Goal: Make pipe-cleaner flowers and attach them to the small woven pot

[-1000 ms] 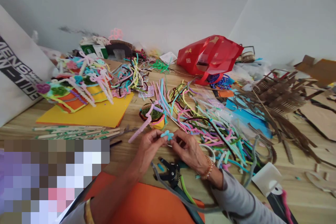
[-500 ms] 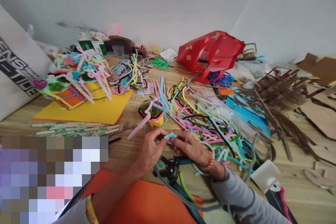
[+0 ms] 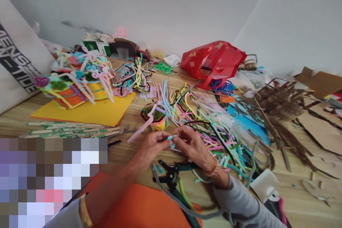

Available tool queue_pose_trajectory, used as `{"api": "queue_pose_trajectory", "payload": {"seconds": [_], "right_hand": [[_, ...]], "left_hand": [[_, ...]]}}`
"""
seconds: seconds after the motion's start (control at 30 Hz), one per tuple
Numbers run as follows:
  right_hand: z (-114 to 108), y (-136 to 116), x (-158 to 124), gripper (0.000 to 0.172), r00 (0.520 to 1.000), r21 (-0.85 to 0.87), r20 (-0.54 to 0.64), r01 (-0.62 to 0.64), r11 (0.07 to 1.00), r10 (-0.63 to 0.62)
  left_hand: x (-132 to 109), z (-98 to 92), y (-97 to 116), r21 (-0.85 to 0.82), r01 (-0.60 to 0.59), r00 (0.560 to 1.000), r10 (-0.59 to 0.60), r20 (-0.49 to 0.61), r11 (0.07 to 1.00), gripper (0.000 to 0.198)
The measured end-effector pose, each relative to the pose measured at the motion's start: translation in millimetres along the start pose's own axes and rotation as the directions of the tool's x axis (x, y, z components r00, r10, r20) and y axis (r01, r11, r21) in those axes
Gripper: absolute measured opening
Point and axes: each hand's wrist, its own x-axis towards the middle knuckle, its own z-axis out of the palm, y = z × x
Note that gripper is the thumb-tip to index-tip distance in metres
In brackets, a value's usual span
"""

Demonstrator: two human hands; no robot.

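Between my two hands is a small light-blue pipe cleaner (image 3: 172, 140), bent into a little looped shape. My left hand (image 3: 155, 146) pinches it from the left, and my right hand (image 3: 191, 146) grips its other side with thumb and fingers. Just beyond them stands a small yellow pot (image 3: 159, 124) with a green fuzzy top and a pink-purple pipe cleaner (image 3: 141, 127) sticking out. Below my hands lie wire-cutting pliers (image 3: 172, 176) with dark green handles, their jaws apart. A grey pipe cleaner (image 3: 196, 214) curves across the handles.
Loose coloured pipe cleaners (image 3: 213, 131) spread to the right. Finished pipe-cleaner pots (image 3: 77, 85) stand on yellow sheets (image 3: 66, 114) at left, with wooden sticks (image 3: 69, 130) in front. A red bag (image 3: 211, 60) sits at the back. Brown woven strips (image 3: 283, 99) lie far right, orange sheet (image 3: 139, 206) nearest me.
The light-blue pipe cleaner has turned from lying flat to a more upright bunched loop between my fingers. My right fingers have shifted around it, and the view has tilted slightly.
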Motion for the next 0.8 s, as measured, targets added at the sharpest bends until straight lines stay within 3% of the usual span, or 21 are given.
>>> {"api": "queue_pose_trajectory", "payload": {"seconds": [0.1, 0.27, 0.47, 0.8], "right_hand": [[-2, 3, 4, 0.025, 1.000, 0.029, 0.001, -0.028, 0.999, 0.028], [-5, 6, 14, 0.030, 0.998, 0.180, 0.021, -0.069, 0.981, 0.066], [-1, 7, 15, 0.030, 1.000, 0.106, 0.008, -0.020, 0.994, 0.019], [4, 14, 11, 0.032, 0.998, 0.152, 0.059, -0.041, 0.987, 0.033]], "left_hand": [[2, 0.3, -5, -0.080, 0.015, 1.000, -0.016, -0.016, 0.997, 0.017], [-1, 3.0, 0, -0.066, 0.002, 0.999, -0.005, -0.051, 0.998, 0.017], [-1, 2.5, 4, -0.021, -0.027, 0.995, 0.025, -0.092, 0.999, 0.011], [-6, 2.0, 15, 0.020, 0.007, 0.988, -0.003, -0.155, 1.000, 0.015]]}}
